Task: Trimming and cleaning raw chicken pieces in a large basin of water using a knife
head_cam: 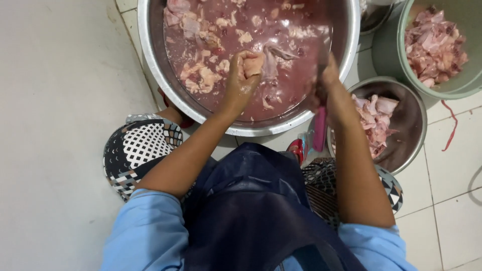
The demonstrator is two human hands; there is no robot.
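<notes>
step: trimming meat over big metal basin (pixel 150 60) of pinkish water | left hand (pixel 244 75) fisted around pale meat piece (pixel 253 64) above water | right hand (pixel 326 83) closed on knife handle, blade blurred | next: likely a steady cut, fingers clear | cut pieces in small bowl (pixel 411 125)

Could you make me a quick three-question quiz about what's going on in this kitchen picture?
1. True or false: the left hand grips a piece of raw meat over the large metal basin.
2. Which holds pieces with no water: A) the large metal basin, B) the green bucket?
3. What does the right hand hold?

Key: 1 true. 2 B. 3 Something dark and thin, perhaps a knife; too blurred to tell.
</notes>
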